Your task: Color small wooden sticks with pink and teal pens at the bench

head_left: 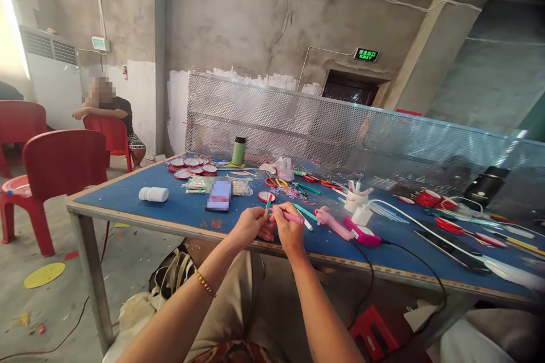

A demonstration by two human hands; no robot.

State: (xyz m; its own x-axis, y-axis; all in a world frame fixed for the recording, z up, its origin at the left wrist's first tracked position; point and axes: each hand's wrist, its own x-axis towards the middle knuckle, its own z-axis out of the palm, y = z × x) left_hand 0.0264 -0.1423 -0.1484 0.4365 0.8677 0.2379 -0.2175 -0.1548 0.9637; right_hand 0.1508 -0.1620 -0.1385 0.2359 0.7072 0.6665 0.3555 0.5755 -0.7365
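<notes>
Both my hands meet over the near edge of the blue table point(128, 195). My left hand point(251, 226) is closed, pinching a thin stick point(267, 206) that points up from its fingers. My right hand point(289, 229) is closed around a pink pen-like stick point(293, 218) that lies across toward the right. The two hands touch each other. A gold bracelet point(205, 283) sits on my left wrist. Just beyond the hands lie a small round red-rimmed disc point(266, 196) and green and white sticks point(306, 214).
A pink glue gun point(334, 222) with a black cable, a white cup point(354, 199), scissors point(276, 182), red discs point(191, 166), a green bottle point(238, 151) and a white bottle point(153, 194) lie on the table. A perforated metal screen point(323, 130) stands behind. Red chairs point(55, 176) and a seated person point(113, 110) are at left.
</notes>
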